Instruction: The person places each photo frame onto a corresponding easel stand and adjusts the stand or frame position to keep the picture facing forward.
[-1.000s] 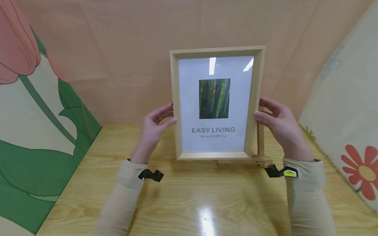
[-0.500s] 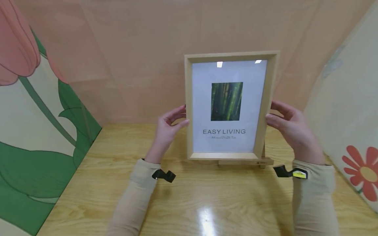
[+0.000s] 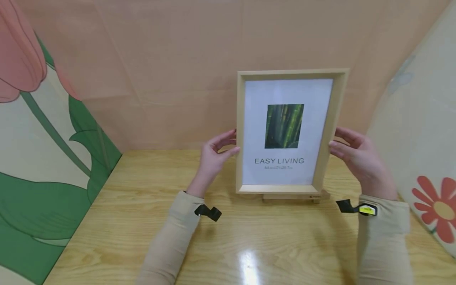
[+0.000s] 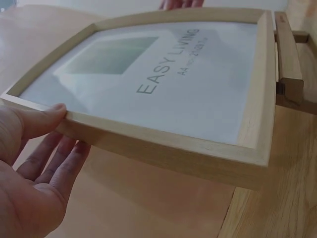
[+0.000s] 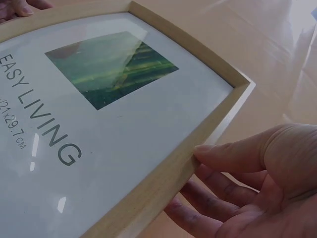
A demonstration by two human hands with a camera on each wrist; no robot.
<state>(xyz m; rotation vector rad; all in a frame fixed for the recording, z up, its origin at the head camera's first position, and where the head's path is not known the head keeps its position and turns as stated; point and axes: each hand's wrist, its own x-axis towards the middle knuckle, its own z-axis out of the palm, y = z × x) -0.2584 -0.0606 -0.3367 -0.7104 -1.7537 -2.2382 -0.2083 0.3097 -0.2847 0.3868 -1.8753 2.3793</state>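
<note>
A pale wooden picture frame [image 3: 292, 174] stands nearly upright between both hands, its glass showing a bamboo photo [image 3: 284, 126] and the words EASY LIVING. My left hand [image 3: 213, 158] grips the frame's left side, thumb on the front edge and fingers behind. On the opposite side, my right hand [image 3: 367, 158] holds the right edge the same way. A small wooden easel [image 3: 295, 196] shows its ledge just below the frame's bottom edge; the rest of it is hidden behind the frame. In the left wrist view the easel's ledge [image 4: 290, 54] lies close by the frame's bottom edge.
The light wooden table [image 3: 142, 221] runs up to a pinkish backdrop [image 3: 171, 71]. A tulip-printed panel [image 3: 46, 138] borders the left side, and a panel with a red flower [image 3: 441, 208] borders the right.
Both hands have carried the frame rightward and slightly down, so it now overlaps the easel, whose right upright was visible earlier. The light reflections on the glass have gone.
</note>
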